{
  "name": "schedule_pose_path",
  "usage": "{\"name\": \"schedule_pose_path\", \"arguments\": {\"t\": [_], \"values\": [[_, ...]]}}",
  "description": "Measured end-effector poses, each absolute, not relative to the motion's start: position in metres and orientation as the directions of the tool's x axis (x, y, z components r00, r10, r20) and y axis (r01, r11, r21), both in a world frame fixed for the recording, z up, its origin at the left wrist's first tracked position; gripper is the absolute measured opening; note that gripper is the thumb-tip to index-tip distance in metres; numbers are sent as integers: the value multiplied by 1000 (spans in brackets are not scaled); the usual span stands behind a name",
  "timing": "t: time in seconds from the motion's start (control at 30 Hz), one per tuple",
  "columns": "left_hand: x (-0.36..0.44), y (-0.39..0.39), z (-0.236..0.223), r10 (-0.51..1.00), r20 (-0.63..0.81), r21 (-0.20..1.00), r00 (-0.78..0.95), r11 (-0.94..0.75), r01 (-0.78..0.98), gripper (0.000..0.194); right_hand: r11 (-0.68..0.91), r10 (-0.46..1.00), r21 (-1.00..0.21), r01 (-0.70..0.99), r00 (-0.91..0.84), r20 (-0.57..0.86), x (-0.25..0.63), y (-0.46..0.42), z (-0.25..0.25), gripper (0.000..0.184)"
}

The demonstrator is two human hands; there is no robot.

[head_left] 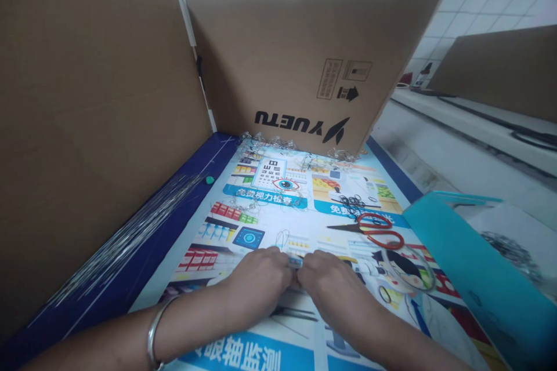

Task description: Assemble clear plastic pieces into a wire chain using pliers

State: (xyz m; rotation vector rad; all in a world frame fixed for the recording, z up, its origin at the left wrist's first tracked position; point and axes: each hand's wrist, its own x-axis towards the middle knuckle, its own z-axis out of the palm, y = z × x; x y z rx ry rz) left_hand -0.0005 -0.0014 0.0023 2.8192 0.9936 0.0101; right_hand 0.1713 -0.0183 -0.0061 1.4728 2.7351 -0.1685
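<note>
My left hand (263, 278) is closed, its fingers curled and pressed against those of my right hand (328, 278), which is closed too. A thin wire (282, 239) rises in a narrow loop from between them, and both hands pinch it. Their fingertips are mostly hidden, so the rest of the piece does not show. Just beyond lie scissors (385, 237) with red handles, blades pointing left. A tangle of small dark rings (354, 203) is behind the scissors. To their right rests a coil of clear line (429, 278), with a small dark ring (384, 294) near my right hand.
Long straight wires (130, 243) lie along the left edge beside a green lump (209, 180). Clear twisted pieces (274, 141) line the back. Cardboard panels (300, 52) stand behind and left. On the right is a turquoise box (461, 266) holding a dark chain-like heap (509, 249).
</note>
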Motion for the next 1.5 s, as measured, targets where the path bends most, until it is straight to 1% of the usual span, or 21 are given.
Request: {"name": "schedule_pose_path", "arguments": {"t": [0.1, 0.23, 0.33, 0.43, 0.53, 0.63, 0.77, 0.87, 0.97, 1.13, 1.2, 1.3, 1.4, 1.5], "values": [[2, -3, 3, 621, -66, 111, 781, -774, 624, 16, 537, 831, -109, 837, -546, -102, 170, -23, -6, 20], [5, -3, -10, 591, 5, 97, 807, -803, 588, 18, 535, 831, -99, 839, -544, -117, 169, -26, -4, 16], [6, -3, -19, 598, 18, 91, 801, -799, 595, 19, 520, 838, -86, 850, -527, -139, 168, -26, -5, 16], [6, -3, -15, 602, -7, 104, 799, -794, 599, 18, 521, 840, -76, 850, -526, -131, 166, -23, -6, 17], [3, -2, -5, 615, -43, 130, 787, -778, 615, 15, 487, 861, -64, 871, -491, -135, 166, -21, -4, 21], [0, -1, -2, 634, 19, 150, 773, -766, 625, 15, 452, 880, -61, 890, -456, -131, 167, -19, 1, 25], [-3, 4, -10, 644, 121, 185, 756, -763, 620, 18, 441, 883, -79, 894, -448, -137, 169, -15, 7, 25], [-3, 7, -13, 651, 138, 198, 746, -756, 624, 20, 424, 883, -104, 900, -436, -175, 170, -11, 8, 24], [-4, 9, -12, 665, 155, 213, 730, -744, 633, 22, 423, 879, -149, 894, -445, -170, 170, -7, 9, 25], [-4, 13, -11, 703, 194, 266, 684, -709, 653, 25, 403, 885, -285, 870, -450, -120, 171, -2, 11, 27], [-4, 15, -10, 733, 186, 307, 654, -676, 671, 26, 387, 894, -334, 859, -438, -92, 173, 0, 12, 28], [-4, 18, -8, 765, 172, 411, 620, -628, 661, 27, 373, 903, -385, 844, -425, -57, 175, 2, 10, 27], [-4, 20, -7, 773, 174, 471, 610, -610, 637, 30, 373, 908, -414, 830, -419, -22, 177, 4, 8, 27], [-4, 21, -7, 771, 173, 464, 613, -613, 639, 29, 378, 906, -405, 833, -423, -25, 177, 3, 8, 28]]}}
